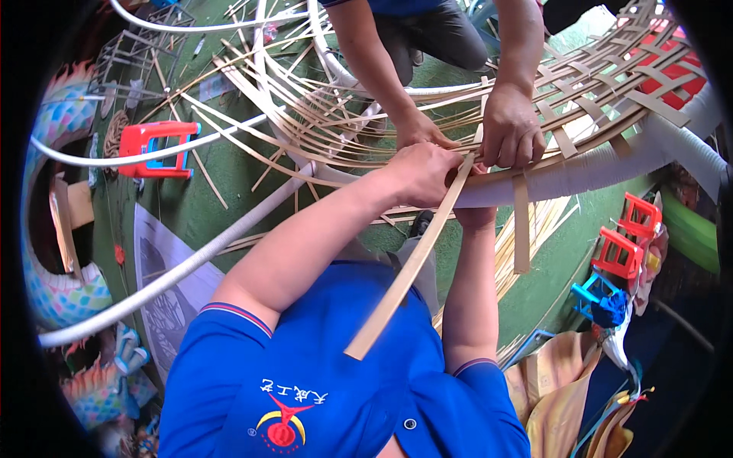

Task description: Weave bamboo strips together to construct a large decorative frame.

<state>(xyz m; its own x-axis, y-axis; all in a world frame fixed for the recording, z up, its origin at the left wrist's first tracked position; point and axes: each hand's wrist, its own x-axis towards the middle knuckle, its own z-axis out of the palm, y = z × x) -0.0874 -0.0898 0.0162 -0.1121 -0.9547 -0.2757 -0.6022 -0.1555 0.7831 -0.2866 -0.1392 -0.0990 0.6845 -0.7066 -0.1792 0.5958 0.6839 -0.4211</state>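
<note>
My left hand (424,174) is closed at the upper end of a flat bamboo strip (405,278), where it meets a white wrapped tube (588,174). The strip slants down across my blue shirt, its lower end free. My right hand (476,217) reaches up from below the tube, its fingers mostly hidden behind the tube and strip. Across from me, a co-worker's hands press at the same spot: one hand (424,131) lies on the thin strips, the other hand (513,130) is curled over the tube's edge. A second flat strip (521,229) hangs down from the tube.
A woven bamboo lattice (595,84) spreads at upper right, with loose curved strips (305,126) at left. A long white pole (183,263) crosses the left side. Red stools (156,149) and a blue stool (597,298) stand on the green floor (252,183). Bamboo strips (534,237) lie behind my right arm.
</note>
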